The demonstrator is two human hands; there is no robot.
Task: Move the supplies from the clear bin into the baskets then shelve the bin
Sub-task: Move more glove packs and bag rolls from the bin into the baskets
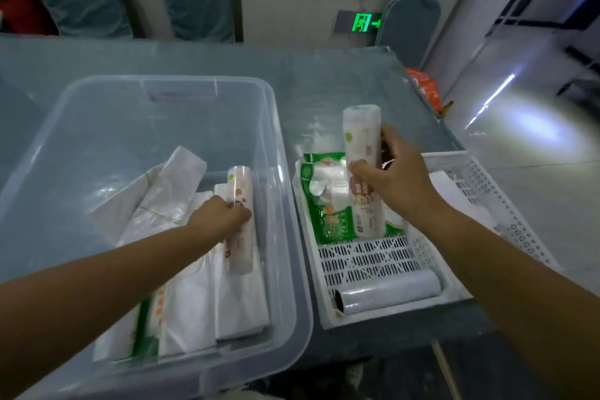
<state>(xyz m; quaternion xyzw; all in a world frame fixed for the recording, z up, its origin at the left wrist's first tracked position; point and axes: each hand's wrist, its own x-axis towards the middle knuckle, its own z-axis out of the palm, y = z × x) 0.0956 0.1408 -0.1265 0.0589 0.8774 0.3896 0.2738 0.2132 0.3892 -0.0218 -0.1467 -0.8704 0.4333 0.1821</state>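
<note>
the clear bin point(162, 88) is standing open-topped, its far half bare, while folded bags point(191, 299) are crowding the near right corner. its tall right wall is rising just beside the white basket point(367, 260), leaving only a thin gap. in the basket, a green packet point(328, 214) is filling the far end and a roll point(386, 295) is blocking the near edge, with bare mesh lying between them.

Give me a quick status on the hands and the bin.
Left hand grips a roll inside the clear bin. Right hand holds another roll over the white basket. Bags still in bin; nothing blocking.
</note>
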